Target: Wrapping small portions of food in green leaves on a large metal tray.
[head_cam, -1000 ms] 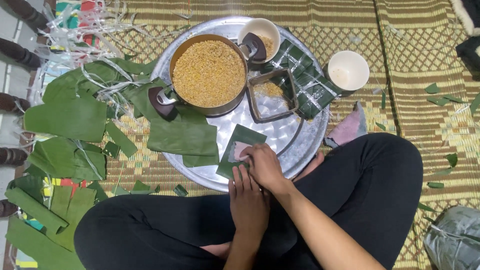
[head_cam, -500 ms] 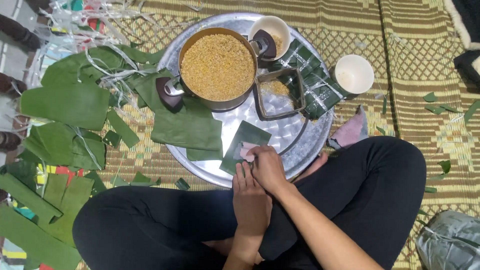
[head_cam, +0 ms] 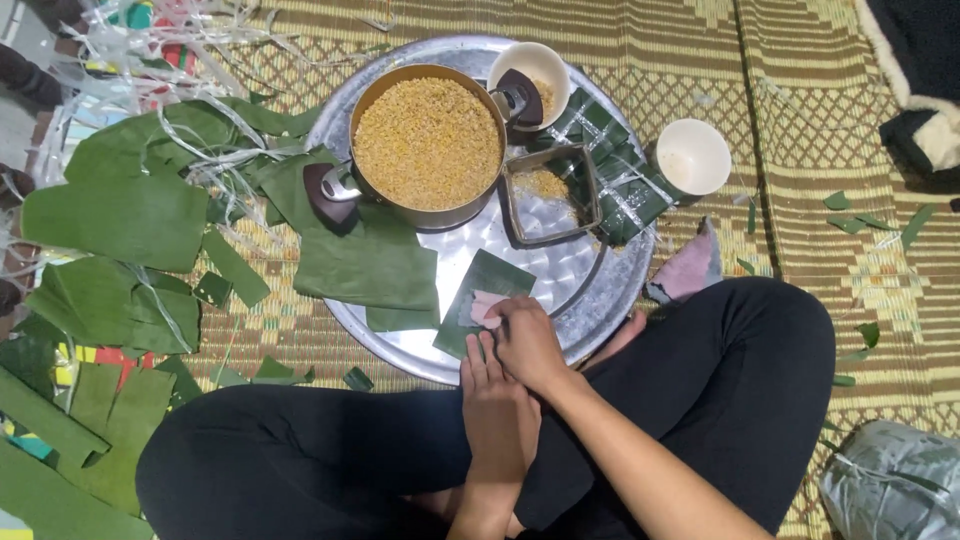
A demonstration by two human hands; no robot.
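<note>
A small square of dark green leaf (head_cam: 480,300), smooth and matte, lies flat at the near edge of the round metal tray (head_cam: 600,300), with a pale pink piece (head_cam: 483,305) resting on it. The right hand (head_cam: 530,340) covers the leaf's near corner, fingers curled down onto the pink piece and pressing it; the left hand (head_cam: 497,410) lies just beside and below it, fingers straight and flat, their tips touching the leaf's near edge and gripping nothing. Beyond, toward the tray's middle, stands a square metal mould (head_cam: 550,195) with rounded corners, and on the far left part a round pot (head_cam: 428,145) filled with grainy yellow beans. A white cup (head_cam: 530,75) sits at the far edge, next to wrapped green parcels tied with pale strips (head_cam: 615,170). A larger leaf sheet (head_cam: 365,265) drapes over the tray's left edge. Off the tray, a white bowl (head_cam: 693,155) stands on the woven striped mat (head_cam: 800,80), and broad leaves (head_cam: 120,215) lie piled to the left. Compared with half a second ago, the hands and leaf square sit much as they did, the right hand slightly further onto the pink piece.
</note>
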